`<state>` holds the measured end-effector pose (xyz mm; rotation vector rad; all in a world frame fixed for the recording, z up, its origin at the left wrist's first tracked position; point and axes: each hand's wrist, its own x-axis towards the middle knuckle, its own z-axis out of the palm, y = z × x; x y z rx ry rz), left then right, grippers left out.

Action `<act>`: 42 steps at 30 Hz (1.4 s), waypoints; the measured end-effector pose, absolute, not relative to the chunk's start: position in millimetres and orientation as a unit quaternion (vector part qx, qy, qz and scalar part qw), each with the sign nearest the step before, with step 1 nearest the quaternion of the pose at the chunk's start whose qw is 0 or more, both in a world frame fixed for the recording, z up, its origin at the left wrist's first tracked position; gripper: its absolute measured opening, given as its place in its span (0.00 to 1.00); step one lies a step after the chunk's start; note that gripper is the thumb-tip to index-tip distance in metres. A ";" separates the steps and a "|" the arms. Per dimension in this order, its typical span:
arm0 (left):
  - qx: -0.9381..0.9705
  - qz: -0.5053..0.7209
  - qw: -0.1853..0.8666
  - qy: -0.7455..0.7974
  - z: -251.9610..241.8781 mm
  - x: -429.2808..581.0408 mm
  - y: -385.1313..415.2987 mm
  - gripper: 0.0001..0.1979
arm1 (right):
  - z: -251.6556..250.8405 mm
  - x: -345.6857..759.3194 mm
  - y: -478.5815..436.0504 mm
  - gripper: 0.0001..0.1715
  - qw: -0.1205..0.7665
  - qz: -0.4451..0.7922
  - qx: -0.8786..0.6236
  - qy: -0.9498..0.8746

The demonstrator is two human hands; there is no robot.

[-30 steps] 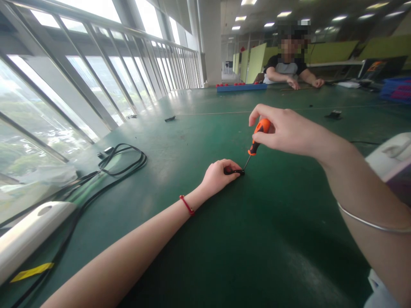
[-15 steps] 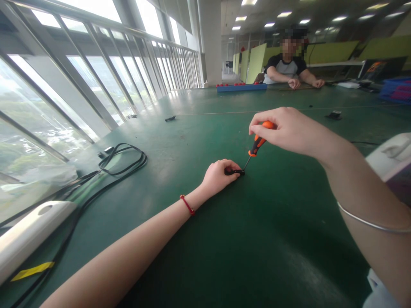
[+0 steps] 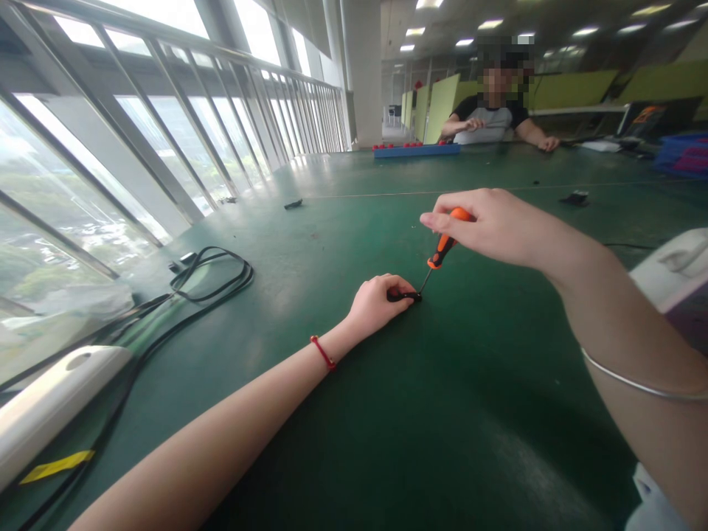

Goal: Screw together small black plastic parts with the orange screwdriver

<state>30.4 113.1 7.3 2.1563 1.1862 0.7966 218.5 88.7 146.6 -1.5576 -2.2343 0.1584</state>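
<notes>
One screwdriver in right hand; left hand pins one black part.

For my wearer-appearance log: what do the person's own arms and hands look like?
Both forearms are bare, with no sleeves in view, and neither the left hand nor the right hand is gloved. A red cord bracelet circles the left wrist; a thin silver bangle sits on the right forearm. No rings or watch can be made out.

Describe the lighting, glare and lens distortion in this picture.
Head view: daylight from the windows glares off the green table; window bars bow with wide-angle distortion; screwdriver, right hand, left hand and its small black part look sharp.
</notes>
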 end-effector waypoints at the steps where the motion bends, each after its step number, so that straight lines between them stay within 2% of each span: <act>1: 0.802 0.296 0.274 0.441 7.2 30.4 113.0 0.08 | 146.5 218.7 88.8 0.19 0.205 0.058 -0.561 -0.800; 4: 0.801 0.294 0.275 0.443 6.6 30.1 112.9 0.08 | 146.3 219.4 89.1 0.12 0.208 0.047 -0.559 -0.801; 7: 0.802 0.294 0.274 0.443 6.2 30.1 113.4 0.08 | 146.3 219.5 89.2 0.13 0.205 0.042 -0.557 -0.804; 10: 0.802 0.295 0.277 0.439 6.5 30.1 113.7 0.08 | 146.4 218.9 89.1 0.20 0.203 0.043 -0.563 -0.800; 13: 0.801 0.294 0.276 0.443 7.1 30.2 113.4 0.08 | 146.5 218.1 89.2 0.13 0.212 0.034 -0.567 -0.795; 19: 0.802 0.296 0.275 0.439 6.0 30.3 113.9 0.08 | 146.9 217.6 88.7 0.19 0.198 0.058 -0.569 -0.796; 23: 0.801 0.294 0.274 0.444 6.4 30.4 114.3 0.08 | 146.2 217.5 90.0 0.12 0.210 0.039 -0.565 -0.797; 28: 0.801 0.295 0.274 0.443 7.4 30.8 113.9 0.08 | 145.5 217.0 90.4 0.17 0.206 0.053 -0.566 -0.796; 32: 0.801 0.295 0.275 0.444 7.0 30.8 113.6 0.08 | 145.7 216.4 89.0 0.10 0.217 0.036 -0.557 -0.801; 37: 0.802 0.296 0.271 0.442 7.3 30.8 112.9 0.08 | 145.7 215.8 88.5 0.17 0.211 0.044 -0.565 -0.797; 42: 0.802 0.296 0.274 0.441 6.8 30.8 113.2 0.08 | 145.1 216.4 89.7 0.12 0.213 0.037 -0.571 -0.792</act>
